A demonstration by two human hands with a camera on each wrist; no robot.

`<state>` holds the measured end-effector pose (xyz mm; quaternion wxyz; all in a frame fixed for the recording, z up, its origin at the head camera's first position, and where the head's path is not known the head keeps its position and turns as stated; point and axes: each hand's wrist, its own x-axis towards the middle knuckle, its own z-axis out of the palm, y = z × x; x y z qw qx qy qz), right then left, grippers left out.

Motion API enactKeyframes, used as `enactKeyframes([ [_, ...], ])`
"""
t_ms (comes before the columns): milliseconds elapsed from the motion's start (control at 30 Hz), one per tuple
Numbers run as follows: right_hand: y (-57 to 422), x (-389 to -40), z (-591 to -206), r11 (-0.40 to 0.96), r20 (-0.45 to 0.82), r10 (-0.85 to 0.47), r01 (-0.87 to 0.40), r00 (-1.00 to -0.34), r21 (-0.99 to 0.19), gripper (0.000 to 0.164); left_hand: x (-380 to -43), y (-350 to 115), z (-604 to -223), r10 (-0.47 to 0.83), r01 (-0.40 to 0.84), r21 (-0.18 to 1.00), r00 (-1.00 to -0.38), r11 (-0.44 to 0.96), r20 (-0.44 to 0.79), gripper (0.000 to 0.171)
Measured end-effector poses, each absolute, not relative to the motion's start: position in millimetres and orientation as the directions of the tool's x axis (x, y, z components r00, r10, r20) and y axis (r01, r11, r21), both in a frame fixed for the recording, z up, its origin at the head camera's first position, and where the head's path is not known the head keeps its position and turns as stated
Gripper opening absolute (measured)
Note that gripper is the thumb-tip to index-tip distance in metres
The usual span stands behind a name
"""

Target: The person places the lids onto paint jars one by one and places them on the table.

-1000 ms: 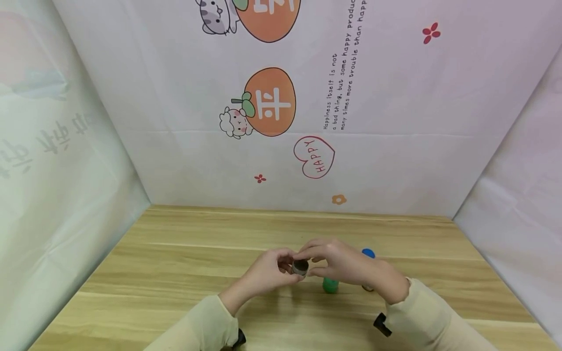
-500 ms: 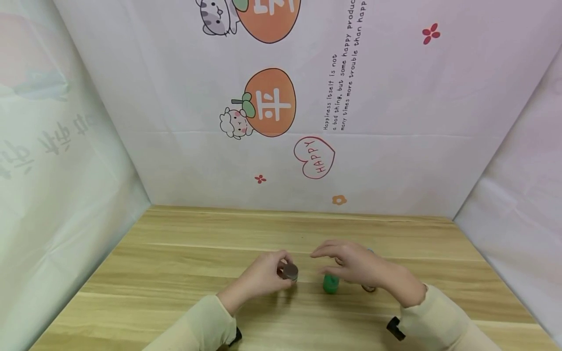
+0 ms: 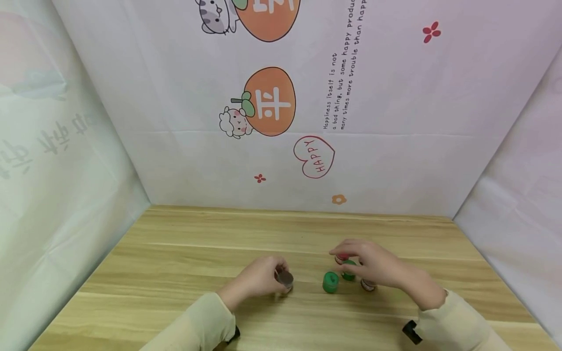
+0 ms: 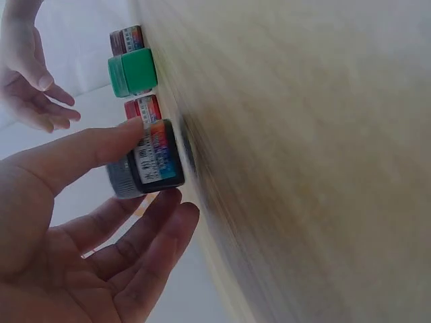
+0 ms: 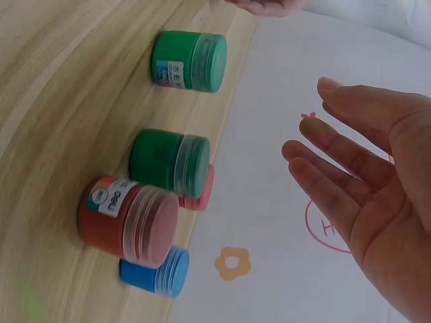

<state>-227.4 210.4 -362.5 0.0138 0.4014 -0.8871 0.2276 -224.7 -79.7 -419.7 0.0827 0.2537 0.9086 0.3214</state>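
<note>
My left hand grips a small dark paint jar with a label and a clear-sided lid, low over the table left of the other jars. Thumb and fingers lie on opposite sides of it. My right hand hovers above the paint jars on the right, fingers loosely spread and holding nothing. Below and beside it stand a green jar, a second green jar, a reddish-brown jar, a red jar and a blue jar. In the head view the right hand hides the blue one.
The wooden table runs back to a printed white sheet. White sheets also enclose the left side and the right side.
My right hand has drawn away rightward from the dark jar, uncovering more jars. My left hand has carried the dark jar left and toward me, lower to the table.
</note>
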Motion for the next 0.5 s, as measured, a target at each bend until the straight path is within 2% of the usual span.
enactKeyframes([
  [400,216.7,-226.8,-365.6,0.592,0.196,-0.701,-0.713,-0.686,-0.376,0.032,-225.4,-83.3,-419.4,0.522,0.393,0.626,-0.852,0.673,-0.026,0.031],
  [500,219.2,-227.2,-368.8,0.613,0.199,-0.682,-0.698,-0.704,-0.369,0.035,-224.9,-87.6,-414.3,0.531,0.396,0.618,-0.846,0.680,-0.042,0.047],
])
